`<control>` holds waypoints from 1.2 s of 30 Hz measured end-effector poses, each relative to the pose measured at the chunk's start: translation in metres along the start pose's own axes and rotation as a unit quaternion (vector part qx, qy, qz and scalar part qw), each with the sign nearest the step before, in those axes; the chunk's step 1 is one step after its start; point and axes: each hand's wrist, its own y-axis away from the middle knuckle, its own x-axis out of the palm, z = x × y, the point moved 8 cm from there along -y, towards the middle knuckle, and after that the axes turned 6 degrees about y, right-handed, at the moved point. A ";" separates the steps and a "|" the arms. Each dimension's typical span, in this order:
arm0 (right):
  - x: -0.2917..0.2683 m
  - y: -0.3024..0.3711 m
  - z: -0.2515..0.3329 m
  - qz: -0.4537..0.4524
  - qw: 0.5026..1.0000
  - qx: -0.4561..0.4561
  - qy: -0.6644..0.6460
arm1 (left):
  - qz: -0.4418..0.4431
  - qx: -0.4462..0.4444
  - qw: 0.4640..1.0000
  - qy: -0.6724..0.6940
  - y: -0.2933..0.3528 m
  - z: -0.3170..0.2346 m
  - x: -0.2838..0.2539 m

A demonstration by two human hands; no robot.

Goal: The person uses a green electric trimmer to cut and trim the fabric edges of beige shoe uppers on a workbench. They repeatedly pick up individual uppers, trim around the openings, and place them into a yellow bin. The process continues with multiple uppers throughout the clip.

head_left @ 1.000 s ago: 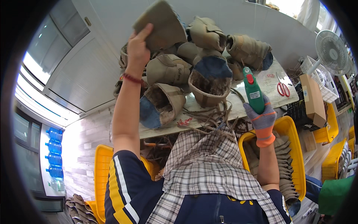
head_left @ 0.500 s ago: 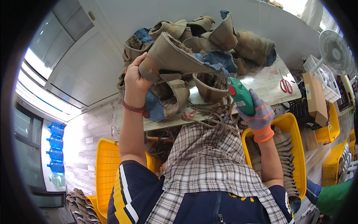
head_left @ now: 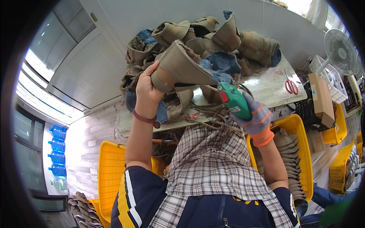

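My bare left hand (head_left: pixel 147 87), a dark red bracelet at its wrist, grips the heel end of a tan boot upper (head_left: pixel 181 67) with fluffy brown lining and a ragged blue edge. In my right hand (head_left: pixel 255 118), gloved in grey and orange, is a green handheld power cutter (head_left: pixel 236 102) with a red button. Its tip is close to the upper's blue edge; whether it touches cannot be made out. Behind, more tan boot uppers (head_left: pixel 258 47) lie heaped on the table (head_left: pixel 268 81). Trimmed brown strips (head_left: pixel 213 114) hang at the near edge, by my checked apron (head_left: pixel 216 163).
Red-handled scissors (head_left: pixel 291 87) lie on the table's right. Yellow crates stand on both sides, the left crate (head_left: pixel 110 167) and the right crate (head_left: pixel 306 152) with stacked uppers. A cardboard box (head_left: pixel 323 102) and a fan (head_left: pixel 339 50) are farther right. A person's green sleeve (head_left: pixel 336 212) shows lower right.
My left hand has moved right and slightly down with the boot upper. The cutter in my right hand has shifted left. The other person's green sleeve has moved lower.
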 end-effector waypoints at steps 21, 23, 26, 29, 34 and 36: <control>0.036 0.009 0.007 0.117 0.889 0.272 -0.350 | 0.115 0.165 0.941 -0.274 0.053 0.045 -0.002; 0.037 0.010 0.005 0.112 0.892 0.276 -0.340 | 0.118 0.170 0.930 -0.303 0.055 0.051 -0.004; 0.035 0.010 0.005 0.111 0.898 0.265 -0.333 | 0.119 0.190 0.921 -0.317 0.057 0.058 0.002; 0.031 0.011 0.006 0.098 0.906 0.255 -0.322 | 0.110 0.182 0.916 -0.340 0.055 0.061 -0.009; 0.030 0.018 0.005 0.109 0.897 0.296 -0.311 | 0.097 0.186 0.914 -0.348 0.055 0.064 -0.018; 0.030 0.025 0.003 0.124 0.897 0.300 -0.301 | 0.087 0.180 0.930 -0.310 0.055 0.066 -0.013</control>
